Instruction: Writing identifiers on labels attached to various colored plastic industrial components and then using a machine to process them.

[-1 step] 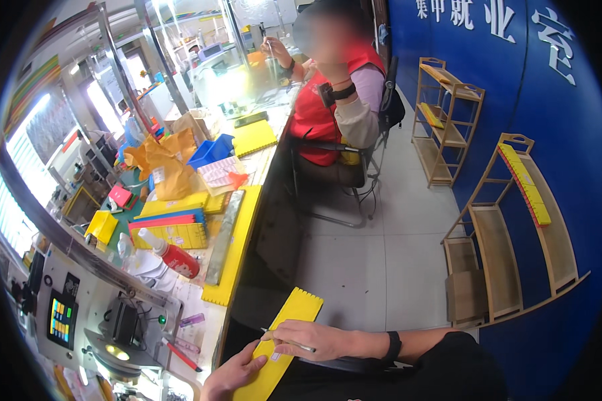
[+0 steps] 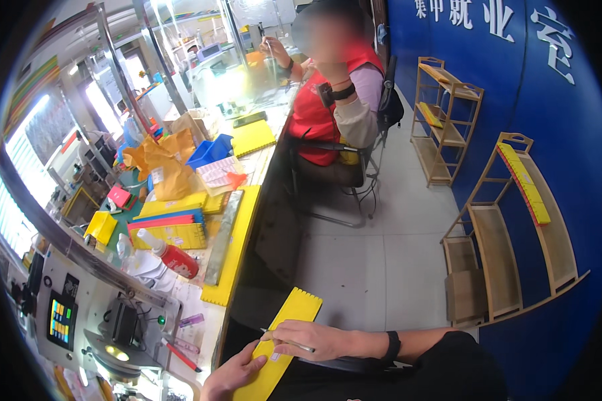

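Note:
A long yellow strip with a notched far end lies slantwise in front of me, low in the view. My left hand is closed on its left edge, thumb on top. Over the strip, my right hand pinches a slim pen-like tool; the tool's tip reaches past the fingers toward the left edge. A small white label shows on the strip just below the right fingers. The strip's near end runs out at the lower edge of the view.
On the bench to my left are a red bottle, a metal bar, stacked yellow and coloured sheets and a red pen. A machine with a screen stands near left. A co-worker sits ahead; wooden racks stand right.

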Tool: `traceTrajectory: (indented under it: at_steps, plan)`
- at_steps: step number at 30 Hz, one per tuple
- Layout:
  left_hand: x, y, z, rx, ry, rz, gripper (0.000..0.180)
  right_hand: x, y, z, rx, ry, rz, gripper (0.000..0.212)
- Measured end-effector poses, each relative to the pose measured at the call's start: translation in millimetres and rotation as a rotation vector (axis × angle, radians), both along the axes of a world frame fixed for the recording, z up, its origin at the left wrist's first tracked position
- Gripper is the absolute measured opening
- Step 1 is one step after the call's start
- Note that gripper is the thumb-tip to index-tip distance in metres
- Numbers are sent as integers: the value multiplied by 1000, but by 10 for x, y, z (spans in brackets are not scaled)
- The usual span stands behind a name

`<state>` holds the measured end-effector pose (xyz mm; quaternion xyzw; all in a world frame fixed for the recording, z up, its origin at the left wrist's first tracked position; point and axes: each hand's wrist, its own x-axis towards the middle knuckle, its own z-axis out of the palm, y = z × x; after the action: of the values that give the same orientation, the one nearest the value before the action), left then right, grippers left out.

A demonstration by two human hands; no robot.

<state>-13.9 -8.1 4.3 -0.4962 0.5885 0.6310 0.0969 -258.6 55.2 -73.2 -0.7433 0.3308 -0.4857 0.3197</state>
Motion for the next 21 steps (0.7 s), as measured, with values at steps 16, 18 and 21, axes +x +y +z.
traceTrajectory:
  at_steps: [16, 18, 21]
  plan:
    - [81, -30, -134, 38, 9, -25, 71, -14, 9, -16, 126, 7, 53, 47]
    - [134, -49, -204, 25, 14, -58, 76, -12, 9, -9, 132, 1, 58, 46]
    - [102, -59, -172, 2, -3, -87, 76, -18, 7, -13, 131, -4, 57, 45]
